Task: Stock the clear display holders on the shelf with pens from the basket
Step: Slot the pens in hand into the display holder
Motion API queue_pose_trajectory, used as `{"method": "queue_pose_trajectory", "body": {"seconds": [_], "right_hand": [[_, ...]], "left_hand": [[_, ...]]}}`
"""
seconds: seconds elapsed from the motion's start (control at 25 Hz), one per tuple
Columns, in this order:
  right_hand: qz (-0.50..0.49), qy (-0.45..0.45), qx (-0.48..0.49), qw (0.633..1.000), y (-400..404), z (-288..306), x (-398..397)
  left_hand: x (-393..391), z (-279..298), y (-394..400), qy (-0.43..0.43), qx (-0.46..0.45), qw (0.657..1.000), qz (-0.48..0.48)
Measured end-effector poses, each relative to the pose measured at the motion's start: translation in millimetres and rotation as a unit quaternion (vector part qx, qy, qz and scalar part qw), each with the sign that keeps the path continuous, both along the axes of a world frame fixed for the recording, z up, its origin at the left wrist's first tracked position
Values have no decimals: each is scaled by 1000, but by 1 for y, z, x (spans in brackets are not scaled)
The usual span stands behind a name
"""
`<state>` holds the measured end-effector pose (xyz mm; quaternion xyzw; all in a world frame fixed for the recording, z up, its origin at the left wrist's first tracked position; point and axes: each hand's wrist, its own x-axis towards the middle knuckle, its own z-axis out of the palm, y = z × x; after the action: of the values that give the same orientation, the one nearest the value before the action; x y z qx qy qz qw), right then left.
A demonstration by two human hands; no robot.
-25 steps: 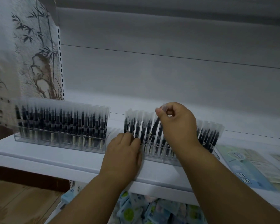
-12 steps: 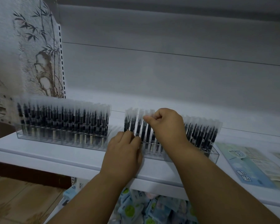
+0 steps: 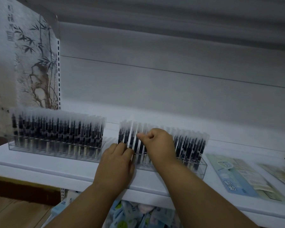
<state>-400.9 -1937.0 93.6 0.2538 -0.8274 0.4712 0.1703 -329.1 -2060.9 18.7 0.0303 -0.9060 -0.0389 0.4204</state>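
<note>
Head view: right hand (image 3: 157, 144) fingers pinch a pen (image 3: 139, 139); left hand (image 3: 116, 163) fingers flat against holder (image 3: 194, 168).

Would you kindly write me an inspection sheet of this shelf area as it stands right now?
Surface: white shelf, bare along its front edge.
Job's things: left holder full of capped pens; right holder partly filled, with gaps near its left end. Basket not in view.
Clutter: flat printed packs lying on the shelf at right; packaged goods on the level below.
Hands: left hand rests fingers against the right holder's left front; right hand pinches a pen cap in the row.
Cables: nothing seen.
Surroundings: grey back panel; bamboo-print panel at left; wooden floor.
</note>
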Motion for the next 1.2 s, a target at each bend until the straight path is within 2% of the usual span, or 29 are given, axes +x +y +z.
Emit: {"method": "queue_pose_trajectory", "body": {"seconds": [0.12, 0.28, 0.44, 0.64, 0.8, 1.0, 1.2], "right_hand": [[-19, 14, 64, 998, 1, -11, 3], [-24, 50, 24, 998, 7, -24, 18], [38, 57, 19, 997, -4, -21, 42], [171, 42, -33, 984, -59, -30, 101], [315, 15, -21, 949, -116, -56, 169], [463, 17, 31, 886, -173, -94, 229], [547, -5, 116, 829, -252, -167, 271]], "left_hand": [[-1, 0, -1, 5, -1, 1000, -1], [6, 0, 0, 27, 39, 999, -16], [38, 7, -4, 55, 42, 998, -4], [140, 12, -38, 68, 59, 989, 119], [235, -7, -68, 63, 44, 967, 242], [314, -41, -79, 26, 80, 920, 384], [369, -107, -116, -31, 180, 858, 480]]}}
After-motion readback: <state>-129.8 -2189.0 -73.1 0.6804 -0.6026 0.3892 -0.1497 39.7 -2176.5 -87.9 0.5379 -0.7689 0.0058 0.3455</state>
